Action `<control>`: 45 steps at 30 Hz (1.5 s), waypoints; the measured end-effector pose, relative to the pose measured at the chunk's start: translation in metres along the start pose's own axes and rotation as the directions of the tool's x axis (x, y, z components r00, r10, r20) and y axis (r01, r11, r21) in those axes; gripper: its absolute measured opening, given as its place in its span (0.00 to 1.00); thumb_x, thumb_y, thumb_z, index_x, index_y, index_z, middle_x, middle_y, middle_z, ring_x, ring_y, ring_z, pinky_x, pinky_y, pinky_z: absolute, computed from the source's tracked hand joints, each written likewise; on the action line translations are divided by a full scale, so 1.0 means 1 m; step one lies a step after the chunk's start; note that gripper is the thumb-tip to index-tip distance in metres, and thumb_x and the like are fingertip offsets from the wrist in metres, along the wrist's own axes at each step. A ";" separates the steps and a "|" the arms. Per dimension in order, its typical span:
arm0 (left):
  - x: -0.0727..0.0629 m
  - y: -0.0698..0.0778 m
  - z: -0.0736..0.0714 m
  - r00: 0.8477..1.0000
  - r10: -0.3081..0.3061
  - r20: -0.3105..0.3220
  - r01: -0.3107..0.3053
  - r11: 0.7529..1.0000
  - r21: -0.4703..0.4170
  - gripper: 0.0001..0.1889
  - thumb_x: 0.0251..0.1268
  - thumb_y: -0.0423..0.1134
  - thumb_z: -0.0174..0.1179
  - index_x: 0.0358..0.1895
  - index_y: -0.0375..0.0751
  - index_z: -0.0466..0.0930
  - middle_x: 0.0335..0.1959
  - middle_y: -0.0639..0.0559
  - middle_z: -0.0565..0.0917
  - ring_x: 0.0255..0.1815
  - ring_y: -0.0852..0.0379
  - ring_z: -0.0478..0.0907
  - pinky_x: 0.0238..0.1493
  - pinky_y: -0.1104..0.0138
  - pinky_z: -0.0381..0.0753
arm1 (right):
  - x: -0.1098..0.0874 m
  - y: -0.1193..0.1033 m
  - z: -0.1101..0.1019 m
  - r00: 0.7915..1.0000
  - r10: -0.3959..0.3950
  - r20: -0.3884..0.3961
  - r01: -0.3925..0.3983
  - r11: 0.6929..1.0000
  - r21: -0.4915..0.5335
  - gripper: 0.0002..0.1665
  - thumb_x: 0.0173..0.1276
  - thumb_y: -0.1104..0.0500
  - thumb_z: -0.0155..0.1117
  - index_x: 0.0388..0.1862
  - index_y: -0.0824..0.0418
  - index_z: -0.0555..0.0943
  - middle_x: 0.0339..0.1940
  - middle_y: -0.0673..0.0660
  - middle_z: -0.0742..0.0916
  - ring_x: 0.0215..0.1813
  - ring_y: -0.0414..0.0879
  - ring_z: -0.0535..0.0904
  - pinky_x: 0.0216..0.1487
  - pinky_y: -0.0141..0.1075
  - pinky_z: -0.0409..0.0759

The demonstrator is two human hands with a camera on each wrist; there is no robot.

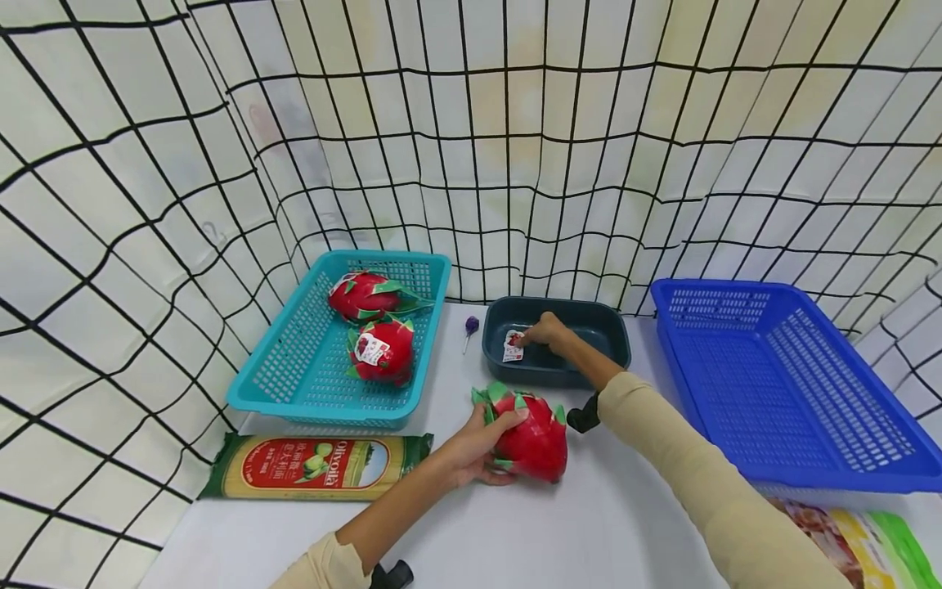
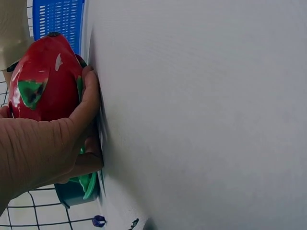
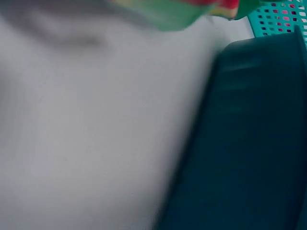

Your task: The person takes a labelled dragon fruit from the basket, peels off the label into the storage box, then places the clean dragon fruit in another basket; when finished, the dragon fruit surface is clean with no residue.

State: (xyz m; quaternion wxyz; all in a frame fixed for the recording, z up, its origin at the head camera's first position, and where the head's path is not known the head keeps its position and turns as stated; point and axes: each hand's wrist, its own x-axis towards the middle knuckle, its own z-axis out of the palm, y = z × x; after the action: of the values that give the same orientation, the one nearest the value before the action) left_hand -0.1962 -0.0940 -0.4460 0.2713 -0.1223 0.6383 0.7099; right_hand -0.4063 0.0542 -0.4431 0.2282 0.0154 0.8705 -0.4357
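Observation:
My left hand point(image 1: 478, 450) grips a red dragon fruit point(image 1: 536, 442) with green scales, close over the white table in front of the dark tray. In the left wrist view, the fingers curl under the same dragon fruit point(image 2: 50, 79). My right hand point(image 1: 550, 331) reaches into the dark teal tray point(image 1: 589, 378), its fingertips at the edge of a small white sticker point(image 1: 511, 349) with a red print. The right wrist view shows the tray's side point(image 3: 244, 143) but not the hand. Two more dragon fruits, one plain point(image 1: 361, 296) and one bearing a sticker point(image 1: 386, 352), lie in the turquoise basket point(image 1: 283, 384).
A purple lollipop point(image 1: 472, 325) lies between basket and tray. At the left front is a pasta packet point(image 1: 316, 468). A blue basket point(image 1: 773, 393) stands at the right, with a colourful packet point(image 1: 861, 544) before it. Black wire mesh point(image 1: 508, 139) encloses the table.

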 end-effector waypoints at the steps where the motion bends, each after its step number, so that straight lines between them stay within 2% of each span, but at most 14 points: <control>1: 0.000 -0.001 0.000 1.000 -0.002 0.002 0.002 1.000 -0.002 0.47 0.58 0.55 0.67 0.73 0.48 0.46 0.66 0.35 0.65 0.64 0.33 0.66 0.48 0.46 0.84 | 0.000 0.001 0.001 1.000 -0.001 -0.010 0.000 1.000 -0.016 0.47 0.60 0.60 0.72 0.71 0.75 0.59 0.71 0.69 0.69 0.71 0.61 0.66 0.72 0.51 0.67; 8: 0.000 -0.003 0.002 1.000 0.000 0.009 0.000 1.000 0.000 0.47 0.57 0.53 0.68 0.73 0.49 0.47 0.66 0.36 0.66 0.65 0.34 0.65 0.48 0.48 0.85 | -0.002 0.003 0.004 0.997 -0.035 -0.075 0.016 0.971 -0.237 0.34 0.56 0.56 0.76 0.57 0.72 0.74 0.58 0.66 0.80 0.51 0.54 0.75 0.58 0.49 0.78; 13: 0.000 -0.002 0.002 1.000 0.004 0.005 -0.004 1.000 0.012 0.47 0.57 0.54 0.68 0.73 0.48 0.47 0.66 0.36 0.66 0.65 0.34 0.66 0.47 0.48 0.85 | -0.004 0.002 0.003 0.993 -0.049 -0.106 0.009 0.939 -0.345 0.30 0.57 0.51 0.75 0.51 0.68 0.76 0.53 0.64 0.82 0.50 0.54 0.76 0.57 0.50 0.77; 18: 0.000 -0.002 0.001 1.000 -0.001 -0.007 0.001 1.000 0.013 0.46 0.57 0.54 0.68 0.73 0.48 0.47 0.66 0.36 0.66 0.64 0.34 0.67 0.47 0.48 0.85 | -0.004 0.002 0.003 0.996 -0.043 -0.075 0.015 0.941 -0.338 0.29 0.58 0.50 0.75 0.50 0.67 0.77 0.54 0.64 0.81 0.52 0.56 0.76 0.57 0.50 0.77; 21: -0.001 -0.004 0.002 1.000 -0.001 0.002 0.001 1.000 0.014 0.47 0.57 0.54 0.68 0.73 0.48 0.47 0.66 0.37 0.66 0.65 0.34 0.66 0.47 0.48 0.85 | -0.005 0.004 0.002 0.997 -0.039 -0.065 0.015 0.945 -0.328 0.28 0.57 0.50 0.75 0.48 0.67 0.78 0.52 0.63 0.82 0.49 0.53 0.76 0.54 0.46 0.78; 25: -0.002 -0.004 0.002 1.000 0.002 0.011 -0.002 1.000 0.012 0.46 0.57 0.54 0.68 0.72 0.48 0.49 0.66 0.37 0.66 0.65 0.34 0.66 0.48 0.48 0.85 | -0.005 0.007 -0.002 0.996 -0.083 -0.021 0.076 0.968 -0.238 0.15 0.61 0.54 0.72 0.31 0.65 0.80 0.38 0.57 0.83 0.38 0.47 0.72 0.41 0.36 0.74; 26: -0.001 -0.004 0.002 1.000 0.002 0.011 -0.003 1.000 0.011 0.45 0.57 0.54 0.68 0.72 0.48 0.49 0.66 0.37 0.66 0.65 0.34 0.66 0.48 0.48 0.85 | -0.005 0.007 -0.003 0.995 -0.097 -0.007 0.093 0.975 -0.204 0.14 0.63 0.55 0.70 0.26 0.63 0.78 0.34 0.56 0.81 0.34 0.45 0.70 0.37 0.34 0.71; 28: -0.001 -0.003 0.001 1.000 0.006 0.007 -0.006 1.000 0.010 0.44 0.57 0.54 0.68 0.71 0.49 0.50 0.66 0.37 0.66 0.65 0.34 0.66 0.48 0.48 0.85 | -0.006 0.008 -0.005 0.992 -0.121 0.024 0.123 0.983 -0.137 0.17 0.65 0.57 0.67 0.20 0.62 0.76 0.34 0.55 0.79 0.33 0.44 0.67 0.35 0.32 0.68; 30: 0.000 -0.003 0.001 1.000 0.011 0.003 -0.011 1.000 0.006 0.44 0.58 0.55 0.67 0.71 0.49 0.50 0.67 0.37 0.66 0.66 0.34 0.65 0.48 0.48 0.85 | -0.007 0.007 -0.007 0.990 -0.126 0.057 0.131 0.987 -0.093 0.15 0.68 0.57 0.65 0.24 0.65 0.80 0.41 0.57 0.80 0.35 0.43 0.69 0.37 0.32 0.71; 32: 0.000 -0.003 0.000 1.000 0.012 0.001 -0.012 1.000 -0.002 0.44 0.57 0.55 0.67 0.71 0.49 0.50 0.67 0.37 0.66 0.66 0.34 0.65 0.48 0.48 0.85 | -0.010 0.007 -0.010 0.991 -0.112 0.076 0.118 0.990 -0.078 0.14 0.70 0.55 0.63 0.38 0.67 0.84 0.51 0.59 0.82 0.41 0.44 0.72 0.43 0.33 0.76; 34: 0.000 -0.004 0.000 1.000 0.011 0.003 -0.011 1.000 -0.007 0.44 0.57 0.55 0.68 0.71 0.48 0.50 0.67 0.37 0.66 0.66 0.34 0.65 0.48 0.48 0.85 | -0.015 0.008 -0.015 0.992 -0.095 0.081 0.099 0.994 -0.044 0.21 0.71 0.53 0.62 0.54 0.67 0.81 0.60 0.61 0.79 0.49 0.45 0.74 0.51 0.37 0.79; 36: 0.000 -0.005 0.000 1.000 0.006 0.008 -0.006 1.000 -0.012 0.45 0.57 0.54 0.68 0.71 0.48 0.50 0.67 0.36 0.65 0.66 0.34 0.65 0.48 0.48 0.85 | -0.021 0.008 -0.020 0.994 -0.081 0.077 0.082 0.997 -0.003 0.26 0.72 0.51 0.60 0.61 0.67 0.76 0.60 0.61 0.78 0.52 0.47 0.74 0.54 0.39 0.79; 41: -0.001 -0.007 0.000 1.000 0.006 0.019 -0.005 1.000 -0.013 0.46 0.57 0.54 0.68 0.72 0.47 0.49 0.67 0.36 0.65 0.67 0.33 0.64 0.48 0.48 0.84 | -0.041 0.006 -0.037 0.988 -0.156 0.014 0.154 0.986 0.066 0.24 0.74 0.50 0.58 0.58 0.67 0.75 0.55 0.62 0.81 0.51 0.50 0.77 0.52 0.40 0.79; 45: 0.000 -0.004 0.000 1.000 0.011 0.016 -0.011 1.000 -0.005 0.47 0.57 0.55 0.68 0.72 0.47 0.48 0.67 0.36 0.64 0.67 0.33 0.64 0.49 0.48 0.84 | -0.064 -0.002 -0.056 0.966 -0.256 -0.044 0.257 0.965 0.043 0.20 0.74 0.49 0.57 0.46 0.67 0.76 0.46 0.64 0.84 0.50 0.56 0.79 0.45 0.40 0.80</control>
State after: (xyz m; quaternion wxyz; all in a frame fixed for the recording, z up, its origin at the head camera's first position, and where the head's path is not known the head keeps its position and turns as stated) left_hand -0.1939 -0.0940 -0.4493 0.2720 -0.1137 0.6350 0.7141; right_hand -0.3713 0.1069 -0.3863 0.1530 -0.0837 0.8586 -0.4820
